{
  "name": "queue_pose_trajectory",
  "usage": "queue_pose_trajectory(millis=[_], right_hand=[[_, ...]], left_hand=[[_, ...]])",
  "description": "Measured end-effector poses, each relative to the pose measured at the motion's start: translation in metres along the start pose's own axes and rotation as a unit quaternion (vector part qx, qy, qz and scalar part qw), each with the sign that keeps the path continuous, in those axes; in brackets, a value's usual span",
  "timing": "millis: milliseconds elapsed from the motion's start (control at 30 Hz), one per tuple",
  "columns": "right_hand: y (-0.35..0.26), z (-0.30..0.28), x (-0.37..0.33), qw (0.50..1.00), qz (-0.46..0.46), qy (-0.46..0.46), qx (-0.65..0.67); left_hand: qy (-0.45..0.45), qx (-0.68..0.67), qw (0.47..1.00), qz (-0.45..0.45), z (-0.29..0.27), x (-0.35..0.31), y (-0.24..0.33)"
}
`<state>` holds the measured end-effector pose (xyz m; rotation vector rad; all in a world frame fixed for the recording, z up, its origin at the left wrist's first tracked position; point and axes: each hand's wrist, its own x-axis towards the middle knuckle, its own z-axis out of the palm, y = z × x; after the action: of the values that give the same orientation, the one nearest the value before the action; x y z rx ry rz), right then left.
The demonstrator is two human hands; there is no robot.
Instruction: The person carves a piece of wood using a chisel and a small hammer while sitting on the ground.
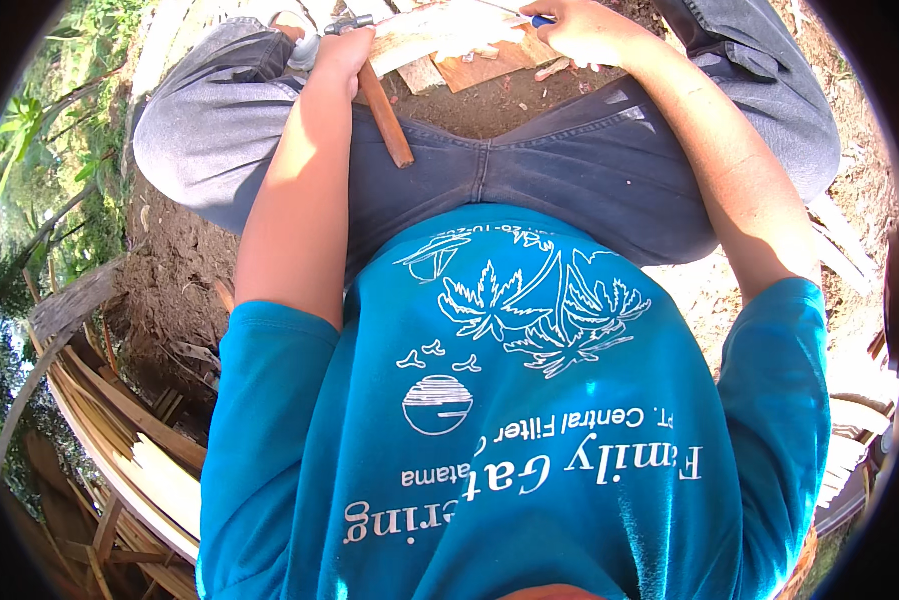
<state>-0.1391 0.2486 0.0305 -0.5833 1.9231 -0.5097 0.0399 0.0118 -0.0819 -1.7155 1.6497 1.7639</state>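
My left hand (341, 58) is closed around a hammer (384, 118), gripping it close to its dark metal head. Its brown wooden handle slants down toward my lap. In my right hand (591, 34) is a blue-handled tool (541, 21) with a thin metal shaft pointing left; its tip is lost in glare, so its exact kind is unclear. Between the hands lie pale wooden boards (489, 68), strongly overlit, with small wood chips on them. The top edge of the picture cuts off part of the work.
My bent legs in dark trousers (204, 120) frame the boards on both sides. Bare brown soil (174, 260) surrounds me. At the lower left is a heap of split wood strips (134, 440), with green plants (44, 130) above it. More pale wood pieces (854, 415) lie at the right.
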Motion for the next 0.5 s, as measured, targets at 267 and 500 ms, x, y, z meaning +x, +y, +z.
queue_pose_trajectory(millis=[267,500], right_hand=[[-0.003,0.011,0.011,0.973,-0.040,0.085,-0.211],[-0.010,0.035,0.012,0.954,-0.025,0.132,-0.268]], left_hand=[[0.064,0.156,0.982,0.082,-0.008,0.091,-0.040],[0.016,0.266,0.964,0.016,-0.004,0.122,-0.045]])
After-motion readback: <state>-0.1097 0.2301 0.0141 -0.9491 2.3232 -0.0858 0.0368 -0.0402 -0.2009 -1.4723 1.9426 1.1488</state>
